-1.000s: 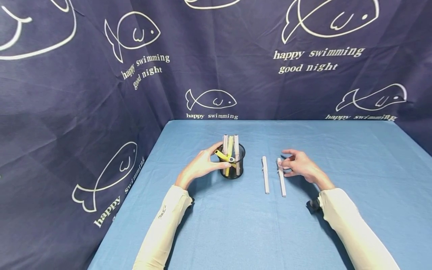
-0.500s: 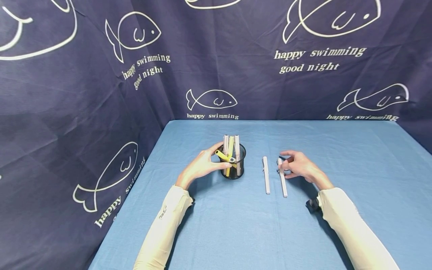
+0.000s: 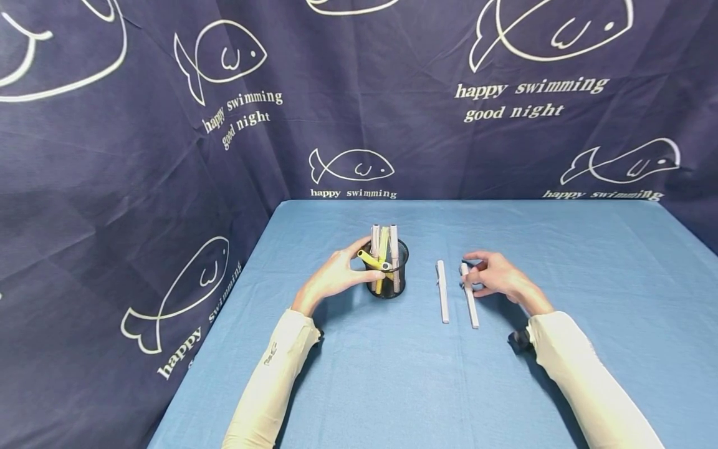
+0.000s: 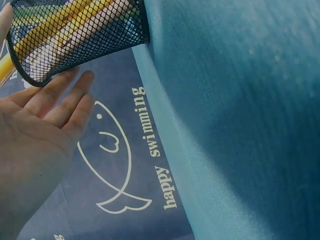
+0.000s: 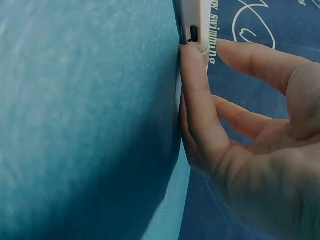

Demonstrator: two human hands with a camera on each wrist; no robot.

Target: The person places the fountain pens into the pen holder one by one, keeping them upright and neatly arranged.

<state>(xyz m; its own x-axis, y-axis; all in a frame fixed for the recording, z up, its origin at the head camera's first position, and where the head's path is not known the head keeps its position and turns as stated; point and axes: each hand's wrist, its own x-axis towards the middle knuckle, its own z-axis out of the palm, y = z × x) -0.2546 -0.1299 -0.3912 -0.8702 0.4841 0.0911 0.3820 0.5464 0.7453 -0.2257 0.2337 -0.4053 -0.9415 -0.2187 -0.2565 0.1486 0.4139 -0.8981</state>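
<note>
In the head view my left hand holds a black mesh pen holder at its side, thumb in front and fingers behind. Inside stand several pens, yellow and pale pinkish-white. The left wrist view shows the mesh holder with fingers at its wall. A pale capped pen lies on the table under my right hand, whose fingers are loosely bent. In the right wrist view one fingertip touches the pale pen; another finger stands a small gap away from it.
A second pale pen lies nearly parallel, between the holder and the right-hand pen. Blue cloth covers the table. A dark curtain with fish drawings hangs behind and along the left side.
My right hand's fingertips have shifted slightly left over the pen, and the pen's near end has turned a little to the right. The left hand and pen holder stay in place.
</note>
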